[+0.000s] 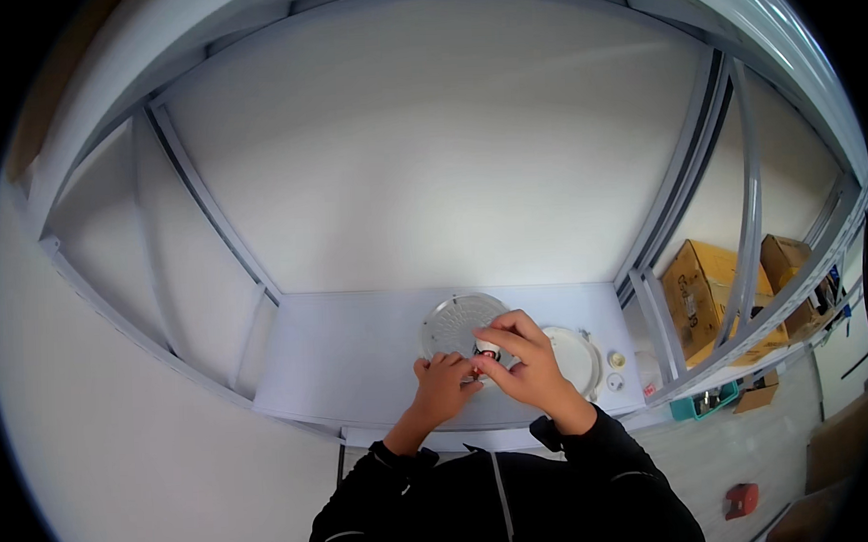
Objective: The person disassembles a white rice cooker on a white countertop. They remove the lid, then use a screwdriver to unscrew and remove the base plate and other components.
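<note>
My right hand (531,365) grips a small piece with a white top and a dark and red lower part (486,347), pinched between thumb and fingers. Close against its lower end, my left hand (444,385) has bent fingers; what they hold is too small to make out. Just beyond both hands lies a round, clear-grey disc with a textured face (450,320), partly covered by them. To the right of my right hand is a round white plate-like part (573,360), its left side hidden behind that hand.
Two small round pieces, one yellowish (617,359) and one whitish (616,383), lie near the right end of the white table (332,361). Grey frame posts (661,330) rise beside it. Beyond stand cardboard boxes (707,295), a teal bin (687,408) and a red object (741,500) on the floor.
</note>
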Demonstrator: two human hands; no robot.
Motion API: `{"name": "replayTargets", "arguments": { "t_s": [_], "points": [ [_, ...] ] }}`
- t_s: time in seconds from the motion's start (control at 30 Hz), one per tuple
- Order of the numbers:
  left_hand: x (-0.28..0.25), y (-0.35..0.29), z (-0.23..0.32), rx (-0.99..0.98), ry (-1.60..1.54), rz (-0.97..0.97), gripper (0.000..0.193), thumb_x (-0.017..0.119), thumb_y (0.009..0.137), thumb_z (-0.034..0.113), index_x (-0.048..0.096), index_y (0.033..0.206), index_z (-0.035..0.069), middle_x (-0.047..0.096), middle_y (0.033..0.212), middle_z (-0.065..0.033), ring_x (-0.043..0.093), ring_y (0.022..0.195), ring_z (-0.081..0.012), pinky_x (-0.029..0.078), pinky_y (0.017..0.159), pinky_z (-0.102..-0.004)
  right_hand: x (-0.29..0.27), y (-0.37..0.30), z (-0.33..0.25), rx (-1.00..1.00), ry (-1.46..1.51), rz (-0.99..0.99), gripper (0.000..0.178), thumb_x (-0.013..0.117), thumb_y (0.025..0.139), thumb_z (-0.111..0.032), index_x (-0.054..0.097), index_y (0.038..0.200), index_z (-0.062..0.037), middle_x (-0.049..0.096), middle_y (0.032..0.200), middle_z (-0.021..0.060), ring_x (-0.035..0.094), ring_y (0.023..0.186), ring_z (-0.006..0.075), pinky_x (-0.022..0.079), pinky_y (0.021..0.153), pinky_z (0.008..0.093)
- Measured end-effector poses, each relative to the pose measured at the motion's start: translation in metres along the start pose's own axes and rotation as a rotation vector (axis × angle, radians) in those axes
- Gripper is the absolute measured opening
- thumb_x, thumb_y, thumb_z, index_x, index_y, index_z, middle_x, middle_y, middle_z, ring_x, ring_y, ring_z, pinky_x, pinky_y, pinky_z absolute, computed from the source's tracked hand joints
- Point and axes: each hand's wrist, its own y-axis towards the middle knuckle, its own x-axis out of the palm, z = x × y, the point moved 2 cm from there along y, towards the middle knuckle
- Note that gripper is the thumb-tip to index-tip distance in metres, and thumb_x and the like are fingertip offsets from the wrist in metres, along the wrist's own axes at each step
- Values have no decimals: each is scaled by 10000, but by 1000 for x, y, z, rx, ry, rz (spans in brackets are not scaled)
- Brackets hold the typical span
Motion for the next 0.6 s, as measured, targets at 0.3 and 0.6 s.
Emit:
{"name": "replayTargets", "arguments": {
  "t_s": [0.3,0.6],
  "points": [
    [-5,5,-10,-10,-65,-39,229,813,884,323,734,1060,200,659,999,48,575,1039,-215,270,926,-474,-2,2,-6,-50,-61,102,414,808,863,-36,721,1267,-7,695,1207,171,714,1024,319,569,892,375],
    [-11,8,5,117,184,-5,242,808,892,304,742,1086,175,678,1017,39,605,1006,-227,340,927,-461,-5,5,-11,-74,-69,113,437,840,840,-34,728,1261,-9,699,1189,150,700,1038,309,569,888,369]
  ]
}}
